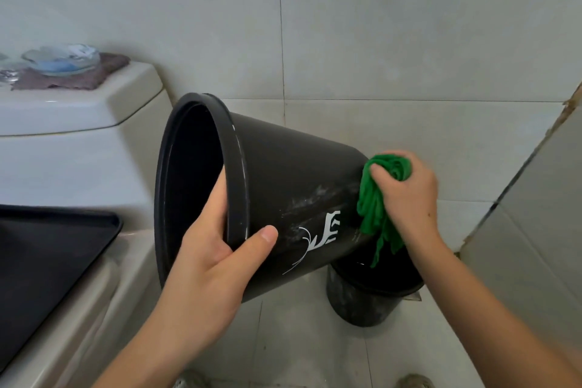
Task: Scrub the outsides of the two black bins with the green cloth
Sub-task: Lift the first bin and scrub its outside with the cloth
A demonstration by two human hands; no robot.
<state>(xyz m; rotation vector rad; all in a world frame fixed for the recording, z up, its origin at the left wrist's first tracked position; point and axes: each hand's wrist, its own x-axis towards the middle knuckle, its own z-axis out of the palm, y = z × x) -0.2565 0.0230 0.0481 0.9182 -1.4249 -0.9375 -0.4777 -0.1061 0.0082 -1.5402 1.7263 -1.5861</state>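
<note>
Toilet (78, 142) left of tilted bin (293, 186); second bin (362, 302) beneath.

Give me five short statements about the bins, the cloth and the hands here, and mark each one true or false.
1. The left hand holds the tilted bin by its rim. True.
2. The green cloth lies on the floor. False: the right hand holds it against the tilted bin's base end.
3. A second black bin stands upright on the floor. True.
4. The tilted bin's side is spotless. False: whitish smears show near its white print.
5. The toilet tank has a red bucket on it. False: a glass dish on a cloth sits there.
</note>
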